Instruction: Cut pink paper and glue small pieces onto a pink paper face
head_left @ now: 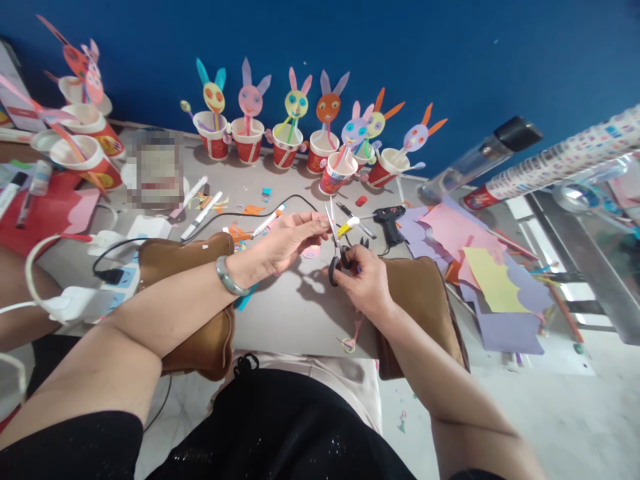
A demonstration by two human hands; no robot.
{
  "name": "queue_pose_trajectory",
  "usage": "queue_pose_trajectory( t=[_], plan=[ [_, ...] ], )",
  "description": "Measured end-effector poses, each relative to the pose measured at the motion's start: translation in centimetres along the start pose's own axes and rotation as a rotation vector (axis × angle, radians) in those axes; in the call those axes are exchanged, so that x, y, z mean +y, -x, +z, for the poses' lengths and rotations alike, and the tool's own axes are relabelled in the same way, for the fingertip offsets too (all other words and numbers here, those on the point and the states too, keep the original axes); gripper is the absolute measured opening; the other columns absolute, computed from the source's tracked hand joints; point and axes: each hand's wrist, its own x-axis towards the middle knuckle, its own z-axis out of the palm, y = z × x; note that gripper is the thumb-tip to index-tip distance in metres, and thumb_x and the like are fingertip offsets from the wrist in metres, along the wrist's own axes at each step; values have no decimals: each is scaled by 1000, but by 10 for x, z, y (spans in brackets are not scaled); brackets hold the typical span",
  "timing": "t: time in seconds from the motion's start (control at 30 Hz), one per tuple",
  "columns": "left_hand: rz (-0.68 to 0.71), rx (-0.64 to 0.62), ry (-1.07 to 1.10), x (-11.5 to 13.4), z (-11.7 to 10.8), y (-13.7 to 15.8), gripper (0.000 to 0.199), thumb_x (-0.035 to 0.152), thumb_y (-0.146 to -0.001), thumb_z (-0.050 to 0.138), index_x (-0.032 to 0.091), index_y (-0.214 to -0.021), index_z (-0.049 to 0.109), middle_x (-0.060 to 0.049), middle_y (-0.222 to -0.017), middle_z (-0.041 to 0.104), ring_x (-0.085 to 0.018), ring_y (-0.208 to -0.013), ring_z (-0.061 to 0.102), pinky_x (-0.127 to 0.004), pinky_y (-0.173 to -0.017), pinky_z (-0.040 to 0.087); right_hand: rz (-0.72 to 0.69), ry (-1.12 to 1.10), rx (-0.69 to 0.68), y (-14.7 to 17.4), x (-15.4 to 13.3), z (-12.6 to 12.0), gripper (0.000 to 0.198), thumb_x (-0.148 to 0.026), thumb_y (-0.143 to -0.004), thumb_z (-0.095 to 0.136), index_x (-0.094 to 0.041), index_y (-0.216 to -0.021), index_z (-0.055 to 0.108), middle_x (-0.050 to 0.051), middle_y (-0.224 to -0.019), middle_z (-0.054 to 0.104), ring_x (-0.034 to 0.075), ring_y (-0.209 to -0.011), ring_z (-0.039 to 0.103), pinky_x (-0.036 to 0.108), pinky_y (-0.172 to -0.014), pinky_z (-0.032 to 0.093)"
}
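My right hand [364,281] grips a pair of black-handled scissors [333,230], their blades pointing away from me and slightly parted. Beside the blades, my left hand [293,243] is closed in a pinch at the fingertips. Whatever it holds is too small or hidden to make out. Below the left fingers lies a small pink paper piece [311,252]. A yellow-and-white marker [349,227] rests just beyond the scissors. Pink and yellow paper scraps [349,344] are near the table's front edge.
Paper cups with rabbit faces [249,141] line the blue wall. A black glue gun [390,223] lies right of the scissors, with coloured paper sheets [495,280] farther right. Brown cushions [423,307] flank my forearms. A power strip [123,277] with cables is at left.
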Motion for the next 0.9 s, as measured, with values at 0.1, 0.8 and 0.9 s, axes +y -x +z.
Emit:
queue_pose_trajectory(
  t=[0.1, 0.8, 0.9],
  plan=[
    [8, -2, 6, 0, 0, -1, 31, 29, -67, 95, 15, -71, 68, 2, -69, 66, -6, -66, 61, -21, -57, 40, 5, -3, 5, 0, 1, -1, 48, -62, -75, 72, -26, -65, 41, -2, -61, 50, 18, -64, 41, 34, -65, 35],
    [145, -55, -167, -10, -13, -11, 43, 50, -63, 95, 18, -72, 69, 2, -71, 67, -8, -68, 59, -24, -64, 43, -66, 29, 6, 1, 6, -12, 47, -55, -78, 75, -26, -65, 41, -4, -59, 49, 16, -61, 44, 34, -66, 36],
    [178, -81, -198, -12, -17, -12, 39, 50, -68, 92, 18, -74, 71, 1, -74, 69, -8, -70, 59, -24, -65, 43, -62, 29, -3, 2, 8, -15, 46, -53, -77, 76, -26, -65, 41, -4, -59, 48, 16, -62, 44, 34, -66, 36]
  ],
)
